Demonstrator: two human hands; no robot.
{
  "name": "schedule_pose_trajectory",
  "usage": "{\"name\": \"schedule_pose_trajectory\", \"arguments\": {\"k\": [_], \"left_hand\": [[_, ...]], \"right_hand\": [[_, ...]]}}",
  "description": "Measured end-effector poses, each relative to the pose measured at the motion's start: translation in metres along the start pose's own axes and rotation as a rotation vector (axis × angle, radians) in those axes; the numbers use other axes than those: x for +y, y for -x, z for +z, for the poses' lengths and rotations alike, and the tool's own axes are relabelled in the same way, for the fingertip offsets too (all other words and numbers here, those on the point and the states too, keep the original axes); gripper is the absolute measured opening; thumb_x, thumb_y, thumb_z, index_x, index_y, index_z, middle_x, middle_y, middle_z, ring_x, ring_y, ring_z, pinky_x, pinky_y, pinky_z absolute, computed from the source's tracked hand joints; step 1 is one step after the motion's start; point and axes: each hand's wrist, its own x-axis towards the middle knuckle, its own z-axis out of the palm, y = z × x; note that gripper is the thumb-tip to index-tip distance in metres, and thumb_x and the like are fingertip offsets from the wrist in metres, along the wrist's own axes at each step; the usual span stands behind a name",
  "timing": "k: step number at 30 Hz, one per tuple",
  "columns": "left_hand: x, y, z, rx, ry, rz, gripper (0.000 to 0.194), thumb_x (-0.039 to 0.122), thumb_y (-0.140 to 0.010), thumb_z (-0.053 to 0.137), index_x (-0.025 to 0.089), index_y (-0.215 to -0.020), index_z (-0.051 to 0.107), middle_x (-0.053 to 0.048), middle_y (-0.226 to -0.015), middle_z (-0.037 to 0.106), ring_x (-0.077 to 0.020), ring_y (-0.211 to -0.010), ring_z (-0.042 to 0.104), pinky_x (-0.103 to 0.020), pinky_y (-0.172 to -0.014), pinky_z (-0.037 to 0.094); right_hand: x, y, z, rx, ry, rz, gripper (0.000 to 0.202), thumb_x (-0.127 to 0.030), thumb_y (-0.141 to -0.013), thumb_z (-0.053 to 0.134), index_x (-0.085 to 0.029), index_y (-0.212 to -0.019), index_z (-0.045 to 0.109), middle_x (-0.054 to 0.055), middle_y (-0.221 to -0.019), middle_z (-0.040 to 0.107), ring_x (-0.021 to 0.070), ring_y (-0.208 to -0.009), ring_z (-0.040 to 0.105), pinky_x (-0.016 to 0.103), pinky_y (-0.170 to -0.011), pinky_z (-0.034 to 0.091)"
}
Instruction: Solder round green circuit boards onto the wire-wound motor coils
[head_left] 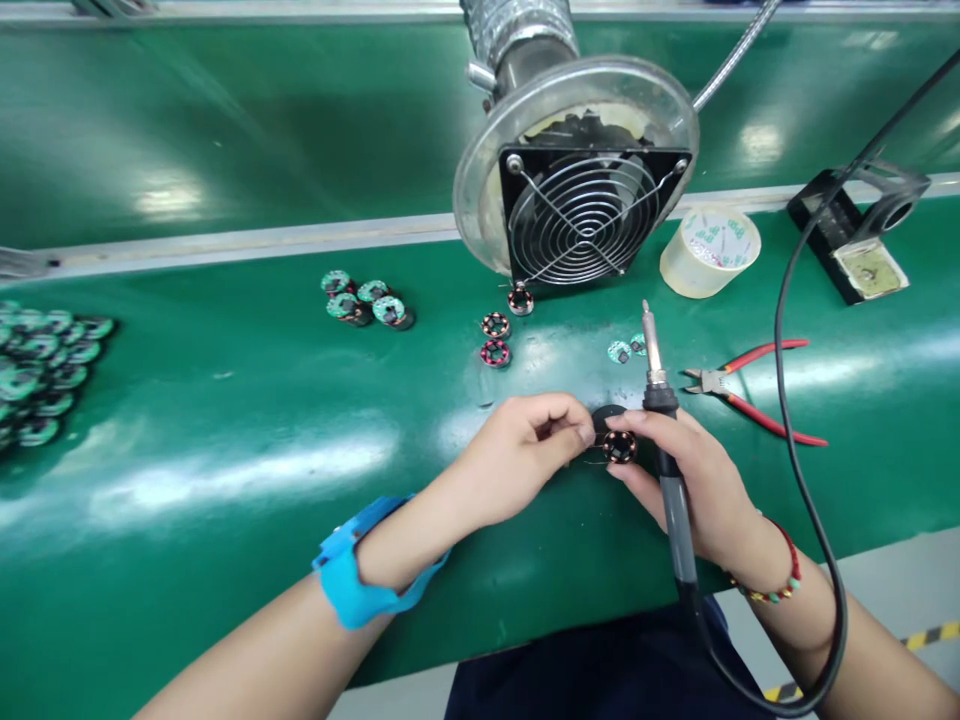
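A small ring-shaped motor stator with copper windings [620, 447] sits between the thumb and fingers of my right hand [709, 485]. The same hand carries a soldering iron [677, 520], its metal tip pointing away from me and its handle lying across the fingers. With fingertips pinched together, my left hand [510, 455] is at the thin wires coming off the stator's left side. Just behind the stator, a black round piece [606, 414] shows partly between the hands. Two small green circuit boards [619, 352] lie beyond the right hand, near the iron's tip.
Three loose stators [495, 325] lie below a fume fan [585, 220]. Assembled stators with green boards [391, 312] stand left of them, and a larger group [45, 370] at far left. Red-handled cutters [757, 390], a tape roll [701, 265] and an iron stand [840, 240] are right.
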Motion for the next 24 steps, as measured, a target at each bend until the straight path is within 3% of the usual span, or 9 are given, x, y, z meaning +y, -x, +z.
{"name": "schedule_pose_trajectory", "arguments": {"k": [2, 5, 10, 13, 16, 21, 24], "left_hand": [[-0.001, -0.002, -0.002, 0.021, 0.191, -0.107, 0.015, 0.027, -0.079, 0.058, 0.016, -0.068, 0.058, 0.004, -0.058, 0.051, -0.0080, -0.051, 0.044, -0.021, -0.049, 0.035], [-0.002, -0.005, -0.007, 0.158, 0.363, -0.158, 0.017, 0.029, -0.077, 0.062, 0.016, -0.068, 0.056, 0.004, -0.053, 0.050, -0.0061, -0.044, 0.039, -0.019, -0.041, 0.028], [-0.001, -0.007, -0.013, 0.325, 0.380, -0.069, 0.016, 0.028, -0.079, 0.061, 0.016, -0.071, 0.055, 0.002, -0.067, 0.057, -0.0061, -0.048, 0.043, -0.019, -0.042, 0.031], [0.000, -0.007, -0.015, 0.322, 0.215, -0.011, 0.015, 0.029, -0.083, 0.059, 0.016, -0.076, 0.057, 0.001, -0.067, 0.056, -0.0079, -0.054, 0.046, -0.020, -0.048, 0.035], [0.003, -0.010, -0.016, 0.252, -0.004, 0.051, 0.012, 0.028, -0.085, 0.056, 0.016, -0.084, 0.060, 0.001, -0.070, 0.057, -0.0102, -0.060, 0.050, -0.022, -0.054, 0.039], [0.016, -0.033, -0.009, 0.110, -0.437, 0.211, 0.013, 0.016, -0.087, 0.052, 0.016, -0.092, 0.064, -0.002, -0.087, 0.060, -0.0132, -0.071, 0.054, -0.028, -0.068, 0.044], [0.022, -0.053, 0.002, 0.074, -0.695, 0.225, 0.022, 0.017, -0.089, 0.054, 0.014, -0.109, 0.062, -0.007, -0.100, 0.058, -0.0181, -0.082, 0.056, -0.033, -0.077, 0.046]], "right_hand": [[0.001, 0.001, -0.001, 0.058, -0.046, 0.032, 0.050, -0.019, -0.088, 0.063, -0.029, -0.133, 0.043, 0.006, -0.109, 0.070, 0.0235, -0.099, 0.067, 0.042, -0.084, 0.056], [0.003, 0.000, -0.002, 0.126, -0.097, 0.083, 0.055, -0.018, -0.087, 0.066, -0.029, -0.134, 0.040, 0.005, -0.111, 0.071, 0.0236, -0.103, 0.067, 0.046, -0.094, 0.052], [0.007, -0.005, 0.002, 0.000, -0.149, 0.157, 0.049, -0.020, -0.089, 0.063, -0.029, -0.132, 0.041, 0.005, -0.114, 0.071, 0.0233, -0.105, 0.065, 0.047, -0.096, 0.048], [0.007, -0.008, 0.002, -0.115, -0.057, 0.149, 0.042, -0.019, -0.091, 0.059, -0.028, -0.129, 0.044, 0.006, -0.115, 0.070, 0.0253, -0.105, 0.063, 0.048, -0.092, 0.049], [0.006, -0.007, -0.002, -0.115, -0.032, 0.131, 0.045, -0.018, -0.090, 0.058, -0.027, -0.131, 0.042, 0.008, -0.120, 0.068, 0.0270, -0.112, 0.059, 0.050, -0.095, 0.048], [0.008, -0.004, -0.010, 0.131, -0.069, 0.154, 0.047, -0.014, -0.088, 0.058, -0.028, -0.132, 0.044, 0.006, -0.118, 0.069, 0.0238, -0.114, 0.061, 0.047, -0.100, 0.047], [0.010, -0.003, -0.012, 0.226, -0.057, 0.167, 0.045, -0.011, -0.088, 0.058, -0.026, -0.129, 0.047, 0.005, -0.112, 0.072, 0.0219, -0.111, 0.063, 0.043, -0.100, 0.047]]}}
